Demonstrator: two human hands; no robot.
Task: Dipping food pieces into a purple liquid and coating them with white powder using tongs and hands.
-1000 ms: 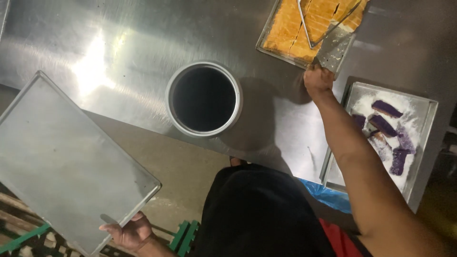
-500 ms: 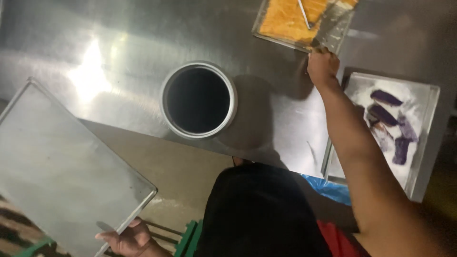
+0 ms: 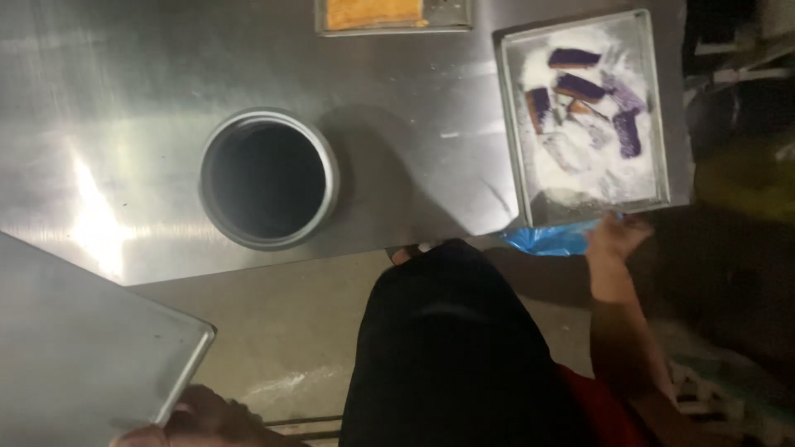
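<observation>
My left hand grips the near corner of a large empty metal tray held off the table at the lower left. My right hand rests at the near edge of a smaller metal tray on the steel table; whether it grips that edge is unclear. This tray holds white powder and several purple pieces.
A round hole with a metal rim is set in the steel table. A tray of orange crumbs sits at the far edge. Something blue lies under the powder tray. My dark apron fills the bottom centre.
My right hand left the orange crumb tray and came back to the near edge of the powder tray. The view shifted, so the big tray sits lower left.
</observation>
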